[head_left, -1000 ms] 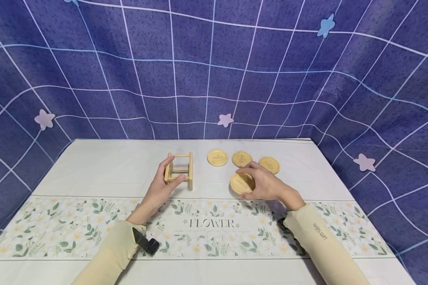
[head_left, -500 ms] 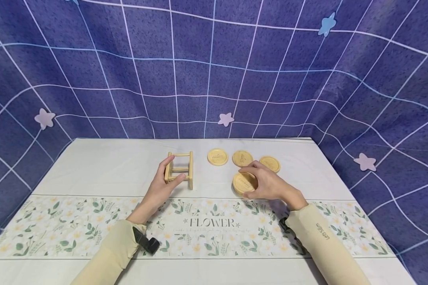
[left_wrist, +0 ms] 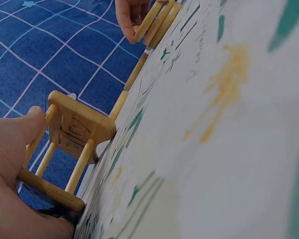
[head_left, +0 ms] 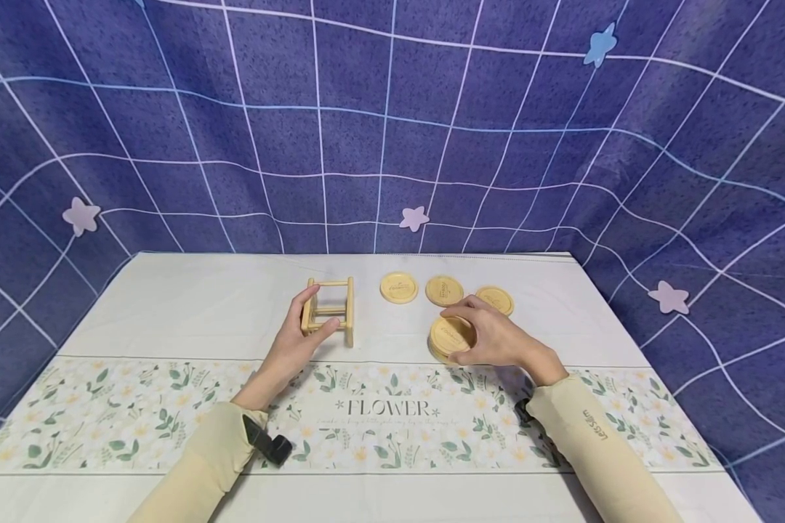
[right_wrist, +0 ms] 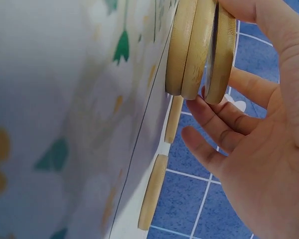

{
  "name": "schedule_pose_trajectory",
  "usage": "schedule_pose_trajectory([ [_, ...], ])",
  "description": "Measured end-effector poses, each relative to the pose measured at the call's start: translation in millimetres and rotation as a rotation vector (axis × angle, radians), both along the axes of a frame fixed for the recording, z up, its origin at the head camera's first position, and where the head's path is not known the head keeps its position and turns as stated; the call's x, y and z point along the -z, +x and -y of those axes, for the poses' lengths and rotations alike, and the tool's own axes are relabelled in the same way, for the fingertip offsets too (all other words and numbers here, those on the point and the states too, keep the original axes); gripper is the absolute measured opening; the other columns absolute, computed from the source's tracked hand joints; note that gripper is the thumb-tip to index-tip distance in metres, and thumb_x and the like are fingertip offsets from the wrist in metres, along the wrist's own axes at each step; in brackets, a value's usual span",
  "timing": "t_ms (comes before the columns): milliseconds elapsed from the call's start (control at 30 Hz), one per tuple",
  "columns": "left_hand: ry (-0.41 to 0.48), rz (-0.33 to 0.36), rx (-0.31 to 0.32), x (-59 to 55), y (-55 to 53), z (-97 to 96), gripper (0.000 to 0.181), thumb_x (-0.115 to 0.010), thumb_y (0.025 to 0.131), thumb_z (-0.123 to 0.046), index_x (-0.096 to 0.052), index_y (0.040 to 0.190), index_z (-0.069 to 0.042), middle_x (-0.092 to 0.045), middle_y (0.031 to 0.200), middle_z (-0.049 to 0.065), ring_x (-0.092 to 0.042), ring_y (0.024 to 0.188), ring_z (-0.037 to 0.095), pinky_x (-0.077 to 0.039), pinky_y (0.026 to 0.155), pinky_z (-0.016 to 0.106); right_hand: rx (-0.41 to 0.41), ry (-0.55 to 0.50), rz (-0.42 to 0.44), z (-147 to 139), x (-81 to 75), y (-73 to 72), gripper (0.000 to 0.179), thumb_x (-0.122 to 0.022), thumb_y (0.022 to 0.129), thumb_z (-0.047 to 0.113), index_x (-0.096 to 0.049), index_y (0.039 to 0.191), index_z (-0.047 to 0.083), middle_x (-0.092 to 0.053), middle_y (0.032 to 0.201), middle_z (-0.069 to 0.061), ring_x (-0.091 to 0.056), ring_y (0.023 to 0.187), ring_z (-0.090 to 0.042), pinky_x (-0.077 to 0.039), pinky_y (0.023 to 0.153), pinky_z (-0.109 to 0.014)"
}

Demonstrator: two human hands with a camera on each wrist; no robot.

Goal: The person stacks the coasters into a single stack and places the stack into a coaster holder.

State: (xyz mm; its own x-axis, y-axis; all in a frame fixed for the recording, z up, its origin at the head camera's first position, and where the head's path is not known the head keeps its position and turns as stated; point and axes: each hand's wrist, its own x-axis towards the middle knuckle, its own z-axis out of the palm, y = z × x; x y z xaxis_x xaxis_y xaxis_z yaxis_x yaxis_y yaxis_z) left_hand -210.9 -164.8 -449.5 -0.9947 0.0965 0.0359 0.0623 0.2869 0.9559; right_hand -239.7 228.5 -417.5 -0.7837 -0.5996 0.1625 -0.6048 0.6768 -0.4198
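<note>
I've got the right hand (head_left: 497,340) pinching a coaster (head_left: 450,334) over two stacked ones (right_wrist: 189,52); both wrist views crop them, so can't tell if it's touching. The left hand (head_left: 293,338) grips the rack (left_wrist: 82,124) on the worktop (head_left: 183,305), partly covering it. Behind, the rightmost coaster (head_left: 498,298) is partly hidden.

A blue gridded curtain (head_left: 353,73) with stars (head_left: 414,219) hangs behind a white, flower-printed tablecloth (head_left: 190,305).

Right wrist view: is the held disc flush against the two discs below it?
No, a narrow gap shows between the held disc in the right hand and the two discs beneath it.
</note>
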Motion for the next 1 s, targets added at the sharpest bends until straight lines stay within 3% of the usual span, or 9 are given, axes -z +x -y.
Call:
schedule_pose_trajectory([
  [600,0.007,-0.023,0.002,-1.4,-0.1,-0.8,0.085,-0.07,0.112,-0.033,-0.018,0.179,-0.023,-0.009,0.187,0.007,-0.009,0.172,0.038,-0.017,0.136,0.06,0.006,0.007,-0.006,0.0,0.7,1.8,0.078,-0.094,0.08,0.028,-0.069,0.149,0.003,-0.067,0.131,-0.012,-0.065,0.121,-0.03,-0.054,0.107,-0.053],
  [1000,0.014,-0.028,0.006,-1.4,-0.3,-0.9,0.085,-0.07,0.112,-0.033,-0.018,0.179,-0.022,-0.006,0.187,0.003,-0.007,0.172,0.035,-0.015,0.137,0.058,0.008,0.007,0.04,-1.7,-0.6,1.9,0.079,-0.094,0.083,0.028,-0.066,0.152,0.003,-0.065,0.134,-0.012,-0.064,0.124,-0.03,-0.053,0.109,-0.054],
])
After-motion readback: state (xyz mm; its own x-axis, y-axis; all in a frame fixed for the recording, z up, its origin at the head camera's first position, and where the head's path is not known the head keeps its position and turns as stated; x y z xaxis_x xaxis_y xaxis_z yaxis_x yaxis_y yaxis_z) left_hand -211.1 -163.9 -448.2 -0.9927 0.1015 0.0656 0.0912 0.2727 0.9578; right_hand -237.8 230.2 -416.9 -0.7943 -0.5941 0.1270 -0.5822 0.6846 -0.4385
